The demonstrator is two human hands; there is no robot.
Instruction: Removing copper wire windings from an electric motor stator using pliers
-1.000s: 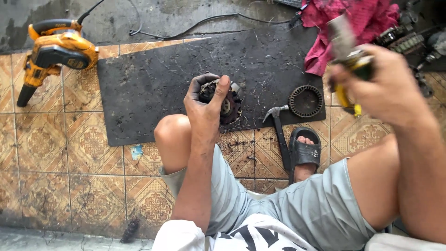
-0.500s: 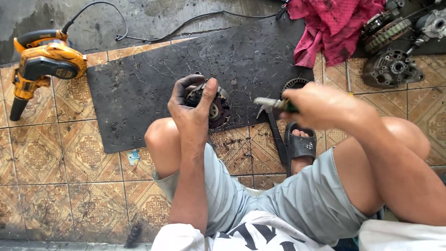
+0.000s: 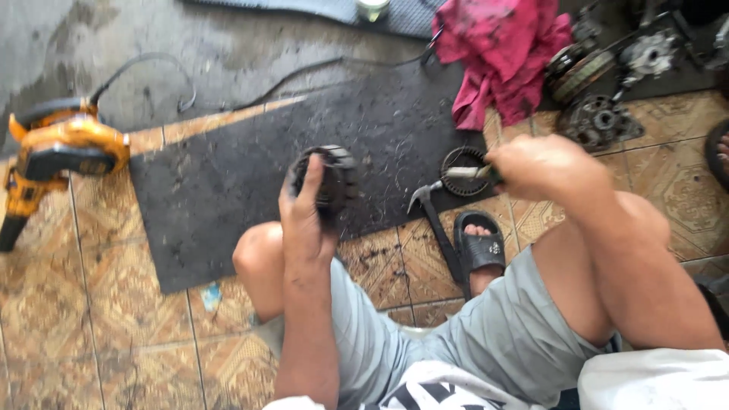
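My left hand (image 3: 305,220) grips a round, dark, greasy toothed metal part (image 3: 334,182) held upright above my left knee. My right hand (image 3: 543,167) is closed around a tool with a pale handle (image 3: 465,173) that points left toward that part, a short gap away from it. A claw hammer (image 3: 434,220) lies on the floor below my right hand, next to my foot in a black sandal (image 3: 478,247). A flat gear ring (image 3: 462,168) rests on the black rubber mat (image 3: 220,182) behind the tool.
An orange and black power blower (image 3: 57,152) with its cord lies at the left. A pink rag (image 3: 505,57) is at the top. Several greasy engine parts (image 3: 604,114) sit at the upper right. Patterned floor tiles (image 3: 91,319) surround the mat.
My right hand came down from the upper right with the tool and now holds it level toward the part. My left hand turned the part more upright.
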